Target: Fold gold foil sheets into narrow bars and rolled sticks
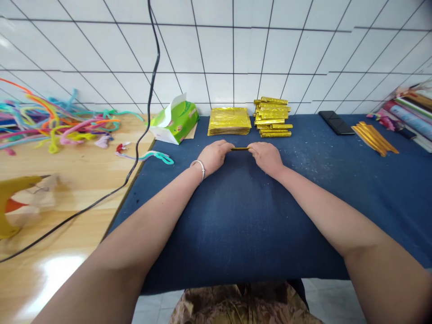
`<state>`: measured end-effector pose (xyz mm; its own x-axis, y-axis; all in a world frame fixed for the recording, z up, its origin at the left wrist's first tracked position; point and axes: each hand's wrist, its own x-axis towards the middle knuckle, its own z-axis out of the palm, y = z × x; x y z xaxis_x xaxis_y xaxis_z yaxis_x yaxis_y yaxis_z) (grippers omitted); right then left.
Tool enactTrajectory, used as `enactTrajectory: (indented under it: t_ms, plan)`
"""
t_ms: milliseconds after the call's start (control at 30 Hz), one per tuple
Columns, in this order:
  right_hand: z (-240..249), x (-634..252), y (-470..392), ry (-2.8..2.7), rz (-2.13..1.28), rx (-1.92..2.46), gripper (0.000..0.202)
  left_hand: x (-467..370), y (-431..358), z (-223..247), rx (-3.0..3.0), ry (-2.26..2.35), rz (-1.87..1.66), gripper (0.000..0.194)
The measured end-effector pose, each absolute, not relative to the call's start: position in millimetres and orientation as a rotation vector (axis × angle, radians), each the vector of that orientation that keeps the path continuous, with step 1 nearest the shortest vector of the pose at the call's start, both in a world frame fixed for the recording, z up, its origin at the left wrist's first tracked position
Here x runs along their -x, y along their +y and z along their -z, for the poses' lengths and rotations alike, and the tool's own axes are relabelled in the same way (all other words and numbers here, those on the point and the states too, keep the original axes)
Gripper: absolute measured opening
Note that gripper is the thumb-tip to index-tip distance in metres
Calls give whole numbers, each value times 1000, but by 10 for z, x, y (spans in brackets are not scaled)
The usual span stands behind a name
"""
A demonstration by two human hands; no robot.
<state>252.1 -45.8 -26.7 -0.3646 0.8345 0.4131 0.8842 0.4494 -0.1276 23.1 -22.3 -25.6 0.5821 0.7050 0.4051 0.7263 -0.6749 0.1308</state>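
We noted a thin, narrow strip of gold foil-like material held crosswise between two bare hands, above the dark blue cloth-covered desk, nearer its far edge than its near one and roughly midway between its sides. Whether the strip touched the cloth, we could not tell.

Handling, by our judgement: very light, probably paper-backed; smooth and a little slippery on the shiny face; easy to crease or tear, with some stiffness along its length if folded or rolled. Best hold, we reckoned, was a light pinch at each end, leaving the middle unpressed.

The left hand had fingers and thumb drawn together, pinching the strip's left end. The right hand matched it at the right end, fingers bent and closed down on the foil. Only the middle stretch showed.

Beyond, by the desk's far edge, we recorded a flat stack of shiny gold foil sheets and, just right of it, a loose pile of slim gold foil rolls.
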Motion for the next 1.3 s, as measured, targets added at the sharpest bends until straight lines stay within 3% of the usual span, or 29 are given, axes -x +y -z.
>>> enactTrajectory:
  t_ms: [567,1133,1300]
  plan:
    - [238,-2555,-443,-2139,-28,1428,23,-163,-180,260,2760,-1429,791,23]
    - [325,-2590,-393,-2124,-89,1399,36,-134,-189,259,2788,-1538,979,24]
    - [335,-2602,-387,-2081,-125,1391,34,-131,-181,218,2723,-1486,845,24]
